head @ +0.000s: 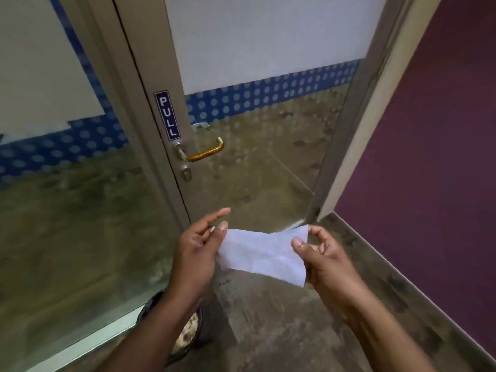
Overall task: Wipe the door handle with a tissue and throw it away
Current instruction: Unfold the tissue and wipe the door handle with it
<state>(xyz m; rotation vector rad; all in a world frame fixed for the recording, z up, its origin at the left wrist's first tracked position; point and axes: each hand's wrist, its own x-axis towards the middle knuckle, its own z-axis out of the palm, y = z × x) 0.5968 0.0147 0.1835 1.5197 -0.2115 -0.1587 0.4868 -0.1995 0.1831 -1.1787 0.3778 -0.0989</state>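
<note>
- Both forearms reach up from the bottom edge, and between them I see my left hand (pixel 197 247) and right hand (pixel 319 253) stretching a tissue (pixel 261 255) flat in front of me.
- My left hand pinches the tissue's left edge between thumb and fingers, the index finger sticking out straight; my right hand pinches the upper right corner between thumb and forefinger, the other fingers curled.
- Held low above the floor (pixel 281 318), the tissue is well apart from the door handle (pixel 205 153) and not touching it.
- That handle, a yellowish bar on metal mounts, sits on the glass door (pixel 255 167) just below a PULL sign (pixel 167 116), with a keyhole (pixel 186 174) under it.
- My judgement: the task is at its start. I have the tissue in hand and spread, but the wiping is not yet done, and neither is the throwing away.
- Left to do: bunch or fold the tissue into one hand, raise it to the handle, rub along the bar, then bin it.
- Under my left forearm a dark round container (pixel 171 328) shows, possibly a bin; I cannot tell for sure, as the arm hides much of it.
</note>
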